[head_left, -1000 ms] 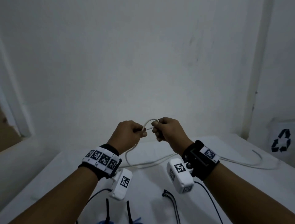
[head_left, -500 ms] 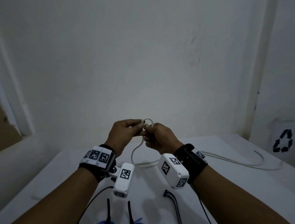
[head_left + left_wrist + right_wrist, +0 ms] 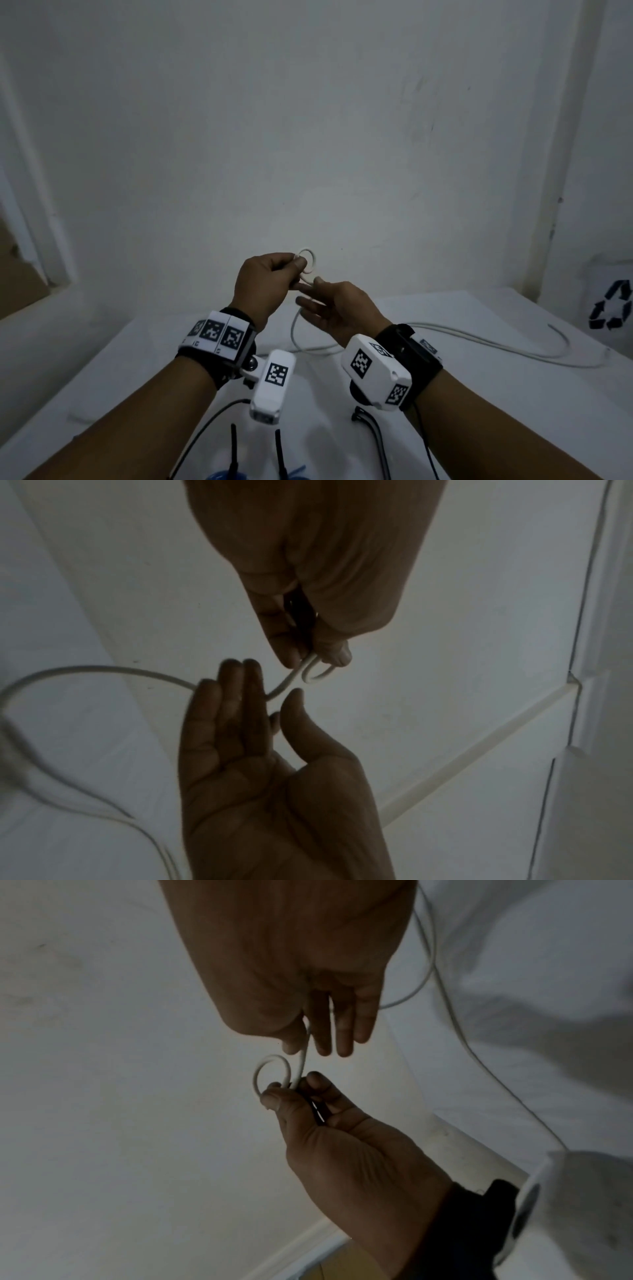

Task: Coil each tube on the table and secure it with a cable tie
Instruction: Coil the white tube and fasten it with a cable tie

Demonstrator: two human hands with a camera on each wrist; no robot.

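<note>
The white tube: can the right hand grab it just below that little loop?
Probably yes. The right hand is open with its fingers beside the white tube beneath the loop the left hand pinches; nothing sits between.

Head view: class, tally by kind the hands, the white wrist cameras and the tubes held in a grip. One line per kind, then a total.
Hands: 2, left hand and right hand
Wrist cameras: 2
White tube in a grip: 1
Total: 5
</note>
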